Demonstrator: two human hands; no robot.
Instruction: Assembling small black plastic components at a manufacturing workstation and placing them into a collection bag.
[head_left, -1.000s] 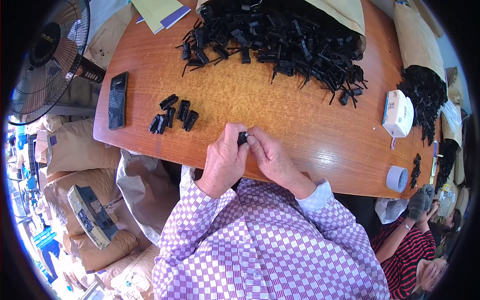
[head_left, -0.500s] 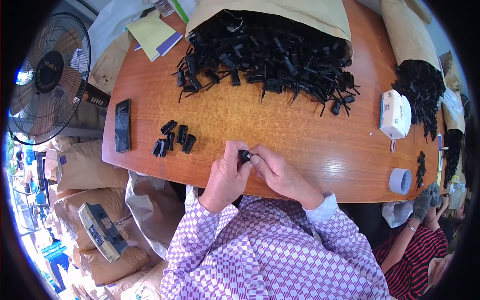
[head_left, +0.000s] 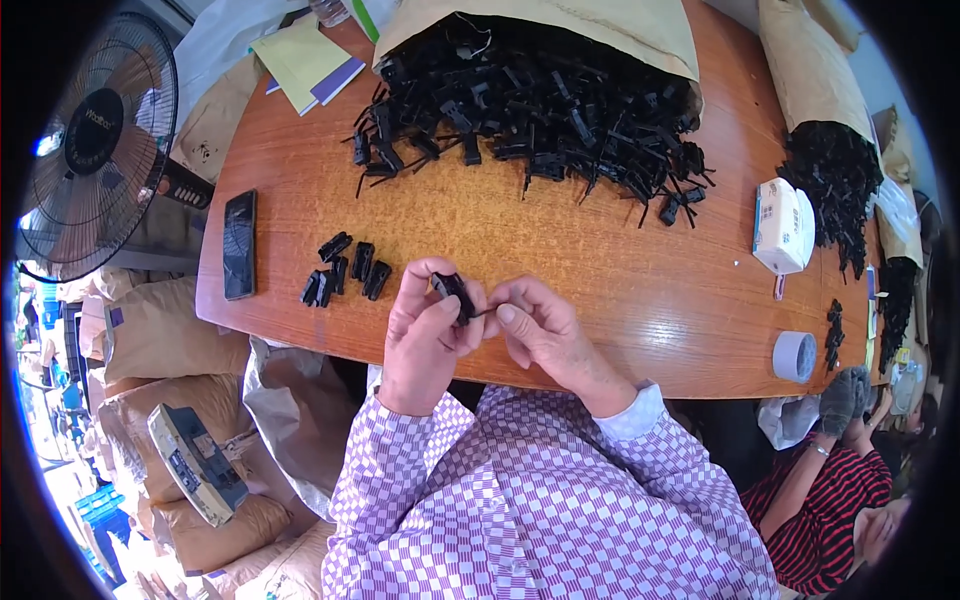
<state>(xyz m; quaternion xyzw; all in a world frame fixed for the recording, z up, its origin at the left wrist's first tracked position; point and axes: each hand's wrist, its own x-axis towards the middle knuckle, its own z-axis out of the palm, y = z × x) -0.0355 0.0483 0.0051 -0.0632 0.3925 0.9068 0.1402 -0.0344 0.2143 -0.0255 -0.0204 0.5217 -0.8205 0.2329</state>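
Note:
Over the table's near edge, my left hand [head_left: 420,345] grips a small black plastic part [head_left: 452,294] between thumb and fingers. A thin dark strip [head_left: 488,311] runs from it toward my right hand [head_left: 545,332], whose thumb and forefinger pinch the strip's end. My fingers cover the lower side of the part. Left of my hands, several similar black plastic parts [head_left: 376,281] lie in a loose group. Beyond them, a big heap of black parts with thin stems [head_left: 540,125] spills from an open brown paper bag [head_left: 570,28].
A phone [head_left: 240,245] lies at the table's left edge, near a fan [head_left: 95,130]. Yellow paper [head_left: 305,65] is at the far left. Rightward are a tissue pack [head_left: 783,228], a tape roll [head_left: 794,357] and another bag [head_left: 815,70] of black parts. A co-worker's gloved hand [head_left: 845,400] is beyond.
My left hand has moved slightly left and turned, showing more of the black part. My hands are a little farther apart, with the thin strip now visible between them.

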